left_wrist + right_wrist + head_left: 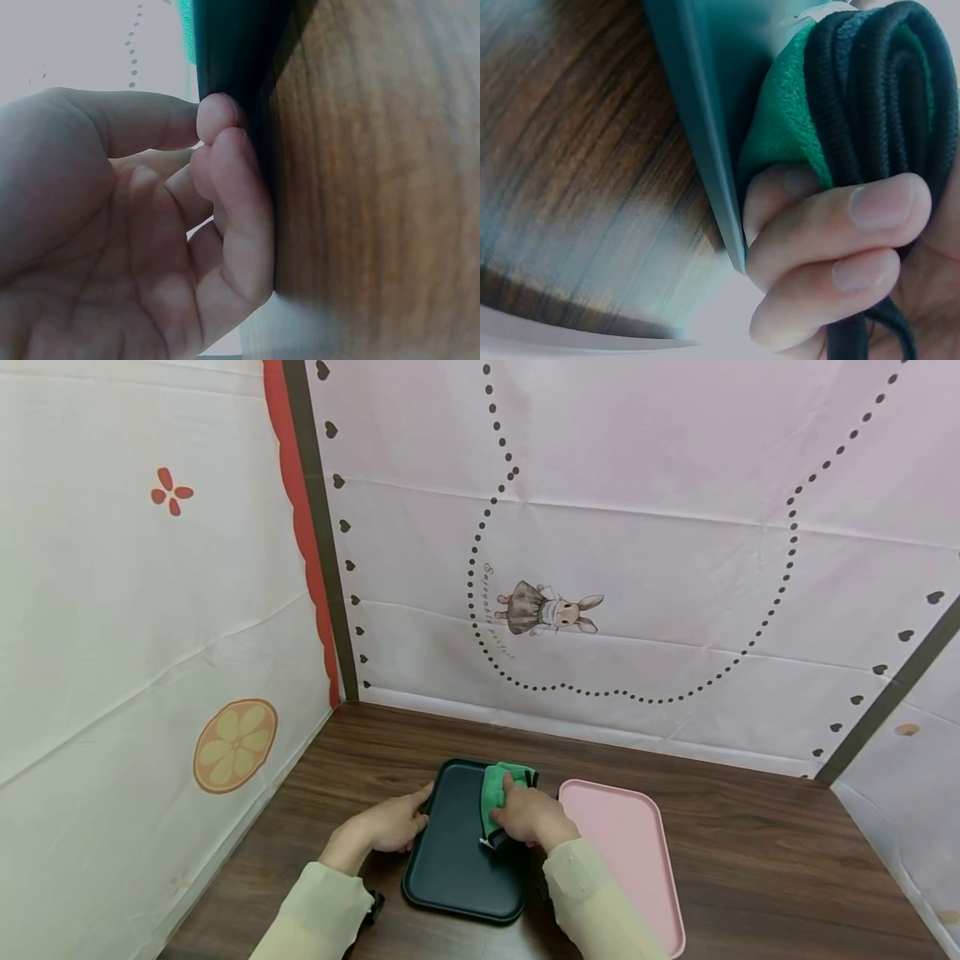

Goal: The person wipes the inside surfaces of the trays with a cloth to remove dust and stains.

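Note:
A dark blue-green tray (457, 868) lies on the wooden table. My left hand (392, 823) is at its left edge; in the left wrist view the thumb (217, 118) meets the tray's side (232, 45), and the other fingers curl close by against the tabletop. A folded green cloth (492, 789) with black edging lies over the tray's right half. My right hand (531, 814) grips this cloth from above, its index finger stretched along it. In the right wrist view, curled fingers (832, 225) hold the stacked black edges (877, 90).
A pink tray (626, 835) stands just right of the dark one, partly under my right sleeve (592, 893). Wood-grain tabletop (780, 852) extends to the right. Printed fabric walls (645, 610) enclose the table at the back and both sides.

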`<action>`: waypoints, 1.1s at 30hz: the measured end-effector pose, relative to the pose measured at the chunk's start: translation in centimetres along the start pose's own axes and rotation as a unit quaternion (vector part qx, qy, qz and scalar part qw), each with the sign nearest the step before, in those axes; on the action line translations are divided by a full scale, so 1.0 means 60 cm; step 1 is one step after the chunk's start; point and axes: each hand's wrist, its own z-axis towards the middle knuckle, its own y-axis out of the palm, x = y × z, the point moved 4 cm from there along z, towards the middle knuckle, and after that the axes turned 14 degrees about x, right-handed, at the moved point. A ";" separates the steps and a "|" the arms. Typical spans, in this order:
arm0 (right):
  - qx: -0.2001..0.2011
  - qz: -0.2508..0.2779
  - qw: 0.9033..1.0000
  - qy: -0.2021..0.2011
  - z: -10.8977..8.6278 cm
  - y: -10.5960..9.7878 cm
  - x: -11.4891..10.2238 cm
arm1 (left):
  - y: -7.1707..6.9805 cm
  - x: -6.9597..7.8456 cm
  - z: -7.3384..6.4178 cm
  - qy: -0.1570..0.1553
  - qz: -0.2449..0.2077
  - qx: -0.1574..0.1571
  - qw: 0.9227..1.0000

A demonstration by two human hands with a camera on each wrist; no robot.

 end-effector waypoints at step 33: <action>0.016 0.005 1.000 -0.018 -0.004 0.009 -0.015 | -0.002 0.004 -0.003 -0.010 -0.001 0.001 1.000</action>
